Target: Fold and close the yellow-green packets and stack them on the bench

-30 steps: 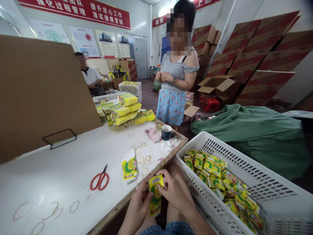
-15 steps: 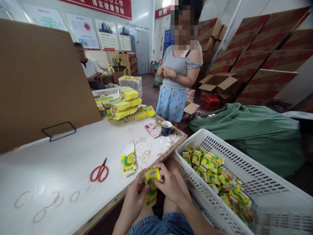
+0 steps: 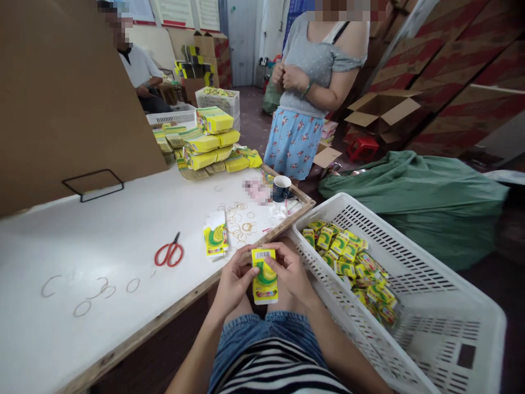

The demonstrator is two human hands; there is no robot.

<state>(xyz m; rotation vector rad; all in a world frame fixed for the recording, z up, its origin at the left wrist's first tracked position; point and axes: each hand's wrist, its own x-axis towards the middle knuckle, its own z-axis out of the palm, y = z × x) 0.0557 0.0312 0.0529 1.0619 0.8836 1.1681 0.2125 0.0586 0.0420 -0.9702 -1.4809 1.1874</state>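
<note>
Closest in, over the lap, the left hand [image 3: 233,282] and the right hand [image 3: 293,273] hold a small yellow packet [image 3: 264,276] between them. Each grip is closed on it, with fingers pinching one side. The packet stands up straight with its front turned to the person, likely so it is easy to look at. It is flat and shiny, with a green swirl and a white label on top. Just to the right sits a white plastic basket [image 3: 410,273] with holes in its walls. More of the same packets [image 3: 353,260] lie in a loose heap inside it, close enough to reach. To the left is a smooth white surface [image 3: 123,230] with a wooden edge. A few packets [image 3: 215,241] lie on it near the hands, with red-handled scissors [image 3: 169,253] further left and thin rubber bands [image 3: 240,224] scattered about. Further off stand a dark cup [image 3: 281,187] and neat stacks of yellow bundles [image 3: 209,139]. A big brown cardboard sheet [image 3: 61,98] leans up at the far left. A crumpled green cloth [image 3: 410,202] lies on the right. A person in a blue skirt [image 3: 305,104] stands at the far side.
</note>
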